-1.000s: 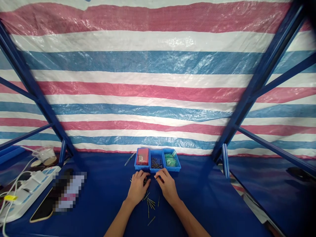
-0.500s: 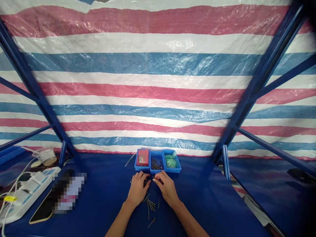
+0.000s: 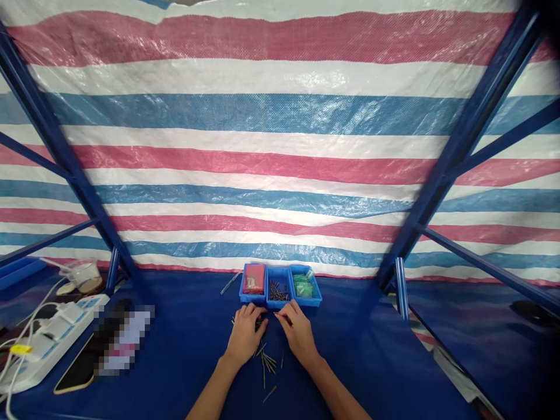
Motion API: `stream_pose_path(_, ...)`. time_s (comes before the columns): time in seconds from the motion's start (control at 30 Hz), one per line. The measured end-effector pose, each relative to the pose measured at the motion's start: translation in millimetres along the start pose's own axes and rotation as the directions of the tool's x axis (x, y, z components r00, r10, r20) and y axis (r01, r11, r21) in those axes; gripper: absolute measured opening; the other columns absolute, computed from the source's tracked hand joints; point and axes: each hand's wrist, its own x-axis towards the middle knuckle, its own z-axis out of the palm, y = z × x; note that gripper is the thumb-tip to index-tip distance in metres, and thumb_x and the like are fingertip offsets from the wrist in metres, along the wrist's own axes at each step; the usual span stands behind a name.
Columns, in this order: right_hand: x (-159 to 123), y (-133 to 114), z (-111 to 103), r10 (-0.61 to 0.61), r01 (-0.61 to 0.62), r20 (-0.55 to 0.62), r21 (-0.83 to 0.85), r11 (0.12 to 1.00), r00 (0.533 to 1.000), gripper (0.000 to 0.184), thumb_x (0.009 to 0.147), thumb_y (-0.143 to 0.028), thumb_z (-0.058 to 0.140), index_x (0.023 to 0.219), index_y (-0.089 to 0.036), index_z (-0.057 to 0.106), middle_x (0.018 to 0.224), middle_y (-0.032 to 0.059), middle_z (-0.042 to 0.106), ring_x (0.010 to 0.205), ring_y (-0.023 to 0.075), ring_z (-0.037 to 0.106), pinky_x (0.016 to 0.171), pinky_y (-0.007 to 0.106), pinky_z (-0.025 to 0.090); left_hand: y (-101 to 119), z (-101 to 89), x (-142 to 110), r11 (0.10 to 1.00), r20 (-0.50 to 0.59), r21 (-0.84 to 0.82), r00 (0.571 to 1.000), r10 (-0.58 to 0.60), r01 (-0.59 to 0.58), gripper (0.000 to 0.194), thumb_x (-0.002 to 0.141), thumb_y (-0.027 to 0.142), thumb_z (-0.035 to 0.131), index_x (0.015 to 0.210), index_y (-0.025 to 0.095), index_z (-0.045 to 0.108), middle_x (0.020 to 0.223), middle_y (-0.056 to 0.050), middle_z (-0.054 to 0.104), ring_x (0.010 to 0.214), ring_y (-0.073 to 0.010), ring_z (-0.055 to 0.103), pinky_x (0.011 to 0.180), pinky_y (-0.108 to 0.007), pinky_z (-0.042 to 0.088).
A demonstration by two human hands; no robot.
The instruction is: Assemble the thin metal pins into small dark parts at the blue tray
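brassy rods lie roughly lengthwise toward the wearer, nearer left hand (grip unclear, can't tell); right hand pinches a tiny piece.

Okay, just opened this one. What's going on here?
A person is handling thin metal rods at a blue table. The left hand is over several of them; the right hand has its fingers together around something too small to make out. More rods lie loose between the forearms. Just beyond the hands, three blue bins stand in a row, holding red packets, dark thin pieces and green packets.
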Motion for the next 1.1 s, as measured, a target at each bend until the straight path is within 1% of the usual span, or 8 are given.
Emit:
stream_pose_path(0.1,-0.4,-1.4,-1.1,0.019,-0.02,0.03,0.043,0.999,0.999,0.025,0.109,-0.032,0.052,0.089,-0.025,0.066,0.092,0.0025,0.064,0.074,0.0185,0.066,0.07,0.027,0.052,0.1,-0.1,-0.1,1.0,0.003,0.001,1.0,-0.001,0.001,0.02,0.105,0.028,0.058,0.121,0.027,0.071,0.107,-0.004,0.067,0.102,-0.0258,0.061,0.09,-0.042,0.043)
stream_pose_path(0.27,-2.8,1.7,1.3,0.059,-0.086,0.134,0.202,0.976,0.989,0.029,0.113,-0.036,0.043,0.109,-0.026,0.071,0.099,0.0025,0.069,0.055,0.0127,0.061,0.063,0.027,0.053,-0.2,0.4,-0.3,1.0,-0.005,0.005,1.0,0.007,-0.007,0.022,0.106,0.03,0.056,0.122,0.027,0.07,0.108,-0.005,0.067,0.101,-0.0256,0.061,0.089,-0.041,0.044)
stream_pose_path(0.37,-3.3,3.5,3.0,0.07,-0.101,0.137,0.239,0.966,0.988,0.032,0.113,-0.037,0.041,0.113,-0.026,0.071,0.1,0.0025,0.07,0.053,0.0125,0.062,0.061,0.027,0.053,-0.4,0.7,-0.2,1.0,-0.007,0.01,1.0,0.006,-0.006,0.021,0.105,0.029,0.057,0.121,0.028,0.071,0.106,-0.004,0.067,0.101,-0.0253,0.062,0.089,-0.04,0.045)
stream_pose_path(0.6,-1.2,0.2,0.9,0.073,-0.09,0.101,0.181,0.979,0.992,0.028,0.111,-0.04,0.048,0.099,-0.025,0.069,0.093,0.0015,0.068,0.056,0.0137,0.061,0.063,0.027,0.052,0.2,-0.5,0.3,1.0,0.0,0.007,1.0,0.006,-0.006,0.021,0.105,0.029,0.058,0.122,0.029,0.07,0.107,-0.004,0.067,0.103,-0.0262,0.062,0.09,-0.041,0.045)
stream_pose_path(0.77,-1.5,2.1,1.2,0.072,-0.076,0.046,0.104,0.992,0.996,0.026,0.109,-0.038,0.053,0.091,-0.025,0.065,0.09,0.0015,0.068,0.072,0.0176,0.066,0.068,0.027,0.051,0.0,0.2,0.0,1.0,-0.005,0.011,1.0,0.017,-0.017,0.022,0.106,0.031,0.055,0.122,0.027,0.07,0.108,-0.005,0.067,0.103,-0.0266,0.061,0.09,-0.041,0.045)
stream_pose_path(0.9,-1.4,0.7,0.1,0.056,-0.059,0.033,0.08,0.995,0.998,0.028,0.109,-0.039,0.053,0.089,-0.024,0.064,0.088,0.0021,0.068,0.075,0.0189,0.066,0.069,0.028,0.051,-0.5,0.9,-0.5,1.0,0.001,0.005,1.0,0.009,-0.009,0.022,0.106,0.03,0.055,0.122,0.027,0.07,0.108,-0.005,0.067,0.102,-0.0258,0.061,0.09,-0.042,0.044)
stream_pose_path(1.0,-1.1,-0.2,-0.3,0.058,-0.061,0.04,0.093,0.994,0.998,0.03,0.109,-0.043,0.053,0.089,-0.024,0.064,0.089,0.0027,0.069,0.075,0.0193,0.066,0.069,0.029,0.051,-0.9,1.3,-0.5,1.0,0.0,0.002,1.0,0.008,-0.008,0.022,0.106,0.03,0.055,0.123,0.027,0.07,0.11,-0.005,0.067,0.103,-0.0257,0.06,0.091,-0.042,0.044)
stream_pose_path(1.1,-0.6,1.7,0.8,0.084,-0.081,-0.026,0.098,0.992,0.996,0.034,0.108,-0.051,0.055,0.088,-0.024,0.062,0.086,0.0028,0.067,0.073,0.0197,0.065,0.068,0.029,0.051,-1.2,1.8,-0.1,1.0,-0.005,0.002,1.0,0.011,-0.011,0.022,0.106,0.03,0.054,0.122,0.027,0.07,0.107,-0.005,0.066,0.101,-0.0254,0.06,0.09,-0.042,0.044)
